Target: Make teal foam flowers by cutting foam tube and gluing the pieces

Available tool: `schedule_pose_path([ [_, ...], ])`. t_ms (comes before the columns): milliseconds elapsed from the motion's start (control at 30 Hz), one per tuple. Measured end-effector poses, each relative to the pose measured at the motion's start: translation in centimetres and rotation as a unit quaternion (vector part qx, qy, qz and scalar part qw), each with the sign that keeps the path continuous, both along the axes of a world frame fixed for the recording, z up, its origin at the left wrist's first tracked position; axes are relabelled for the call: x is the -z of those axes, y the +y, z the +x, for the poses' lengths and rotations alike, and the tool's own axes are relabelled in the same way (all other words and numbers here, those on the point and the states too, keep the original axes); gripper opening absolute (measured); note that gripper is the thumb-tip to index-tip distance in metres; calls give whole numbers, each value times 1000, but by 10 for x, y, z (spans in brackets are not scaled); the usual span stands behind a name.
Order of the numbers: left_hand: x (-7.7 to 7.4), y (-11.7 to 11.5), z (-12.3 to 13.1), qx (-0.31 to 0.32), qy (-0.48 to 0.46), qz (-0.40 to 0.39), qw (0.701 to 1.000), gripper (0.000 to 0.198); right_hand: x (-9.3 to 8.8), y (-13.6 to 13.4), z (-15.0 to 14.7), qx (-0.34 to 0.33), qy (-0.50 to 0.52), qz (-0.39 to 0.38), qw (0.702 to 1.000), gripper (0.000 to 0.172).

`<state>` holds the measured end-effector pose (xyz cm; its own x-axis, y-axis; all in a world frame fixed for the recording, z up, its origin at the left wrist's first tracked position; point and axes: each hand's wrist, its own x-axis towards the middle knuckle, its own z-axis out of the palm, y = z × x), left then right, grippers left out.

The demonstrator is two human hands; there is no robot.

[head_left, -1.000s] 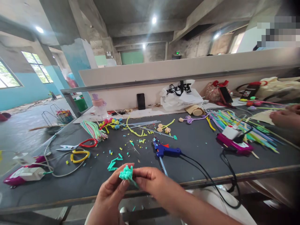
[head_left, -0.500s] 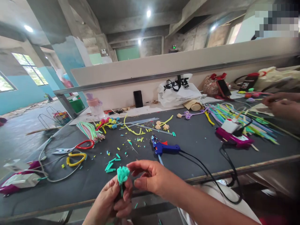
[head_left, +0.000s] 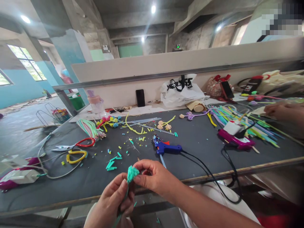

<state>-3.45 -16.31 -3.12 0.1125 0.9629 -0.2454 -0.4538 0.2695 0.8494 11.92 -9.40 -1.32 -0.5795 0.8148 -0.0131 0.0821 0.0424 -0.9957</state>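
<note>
Grasping a thin green stem [head_left: 117, 219] between thumb and curled fingers, the left hand [head_left: 113, 197] held it aslant at the lower middle of the frame. At the stem's upper end sat a fluffy teal flower head [head_left: 132, 174], just left of the right hand [head_left: 152, 177]. The right hand had its thumb and forefinger bent around the right edge of the flower head — whether they pinched it firmly, I could not tell.

Beyond the hands spread a dark tabletop [head_left: 201, 136]. Cut teal pieces [head_left: 111, 164] lay left of center, up and to the left of the flower head, and a blue glue gun [head_left: 169, 148] rested right of center, its black cord [head_left: 201, 165] running toward the lower right. Scissors [head_left: 64, 147] with one red and one yellow handle lay at the left, near a bundle of pale stems [head_left: 87, 128]. A dark phone [head_left: 140, 98] leaned upright at the upper middle, with a white bag [head_left: 181, 96] to its right. At the right edge showed another person's hand [head_left: 282, 110] — blurred.
</note>
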Motion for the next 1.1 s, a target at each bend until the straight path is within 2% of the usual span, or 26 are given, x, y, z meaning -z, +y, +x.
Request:
schedule_pose_path([
  [200, 8, 4, -1, 32, 7, 8, 999, 31, -4, -2, -1, 3, -17, 35, 999, 30],
  [300, 8, 4, 1, 28, -10, -2, 1000, 30, -5, -3, 0, 1, -14, 60, 998, 27],
  [567, 8, 4, 8, -11, -8, 2, 1000, 30, 3, -3, 0, -22, 23, -27, 999, 40],
  [700, 6, 3, 8, 2, 43, 18, 999, 35, 4, -4, -2, -13, 30, -4, 999, 28],
  [767, 6, 2, 7, 1, 71, 38, 997, 35, 5, -4, -3, -17, 38, -3, 999, 27],
  [867, 6, -3, 8, -42, 134, 89, 986, 31, 7, -4, -3, -20, 49, -13, 998, 30],
  [967, 5, -7, 10, -91, 223, 131, 962, 23, 10, -5, -4, -21, 57, -23, 998, 30],
  [1100, 5, -9, 10, -104, 268, 145, 947, 26, 8, -4, -4, -27, 72, -26, 997, 33],
])
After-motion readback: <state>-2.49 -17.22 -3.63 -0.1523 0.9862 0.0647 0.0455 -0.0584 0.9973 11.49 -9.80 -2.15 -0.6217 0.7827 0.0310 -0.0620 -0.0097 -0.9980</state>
